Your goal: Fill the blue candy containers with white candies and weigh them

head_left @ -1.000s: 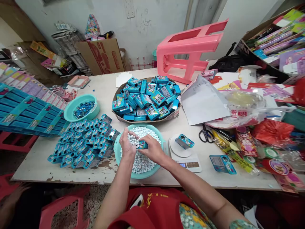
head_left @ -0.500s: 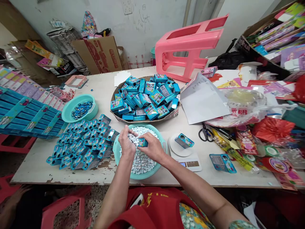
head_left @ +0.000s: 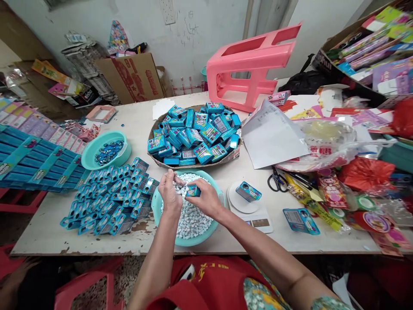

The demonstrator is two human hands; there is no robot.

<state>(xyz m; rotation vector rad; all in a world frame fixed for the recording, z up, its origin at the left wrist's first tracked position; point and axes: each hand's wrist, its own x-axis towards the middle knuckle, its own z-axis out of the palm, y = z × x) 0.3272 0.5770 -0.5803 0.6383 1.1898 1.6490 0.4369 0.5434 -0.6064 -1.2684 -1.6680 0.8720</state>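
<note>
"Gripping anything, that right hand (head_left: 206, 199)?"

"Yes, its thumb and fingers are pinching a small blue box (head_left: 192, 191) just below the centre of the frame. The box is lying sideways, its left end pointing at the left hand (head_left: 170, 193)."

"And how are the left fingers standing?"

"They are cupping a heap of white pellets (head_left: 179, 188) right beside that end. I'm not managing to tell whether any are passing into the box."

"What is sitting below?"

"A teal basin (head_left: 193, 241) is standing under both hands at lower centre, and more pellets (head_left: 193, 221) are filling it."

"Who is keeping it company?"

"A scale (head_left: 256, 217) is standing just to its right, another box (head_left: 248, 191) resting on the round plate (head_left: 237, 204). Farther right, a third box (head_left: 301, 221) is lying on the table (head_left: 38, 234), with scissors (head_left: 277, 180) lying near it."

"On the left of the frame?"

"A crowd of boxes (head_left: 111, 196) is spreading there, and a bowl (head_left: 124, 155) is sitting just above, holding shiny blue pieces (head_left: 109, 152)."

"Farther out?"

"A carton (head_left: 226, 159) is brimming with boxes (head_left: 196, 133) at upper centre, and a pink stool (head_left: 248, 64) is lying on its side beyond it."
</note>
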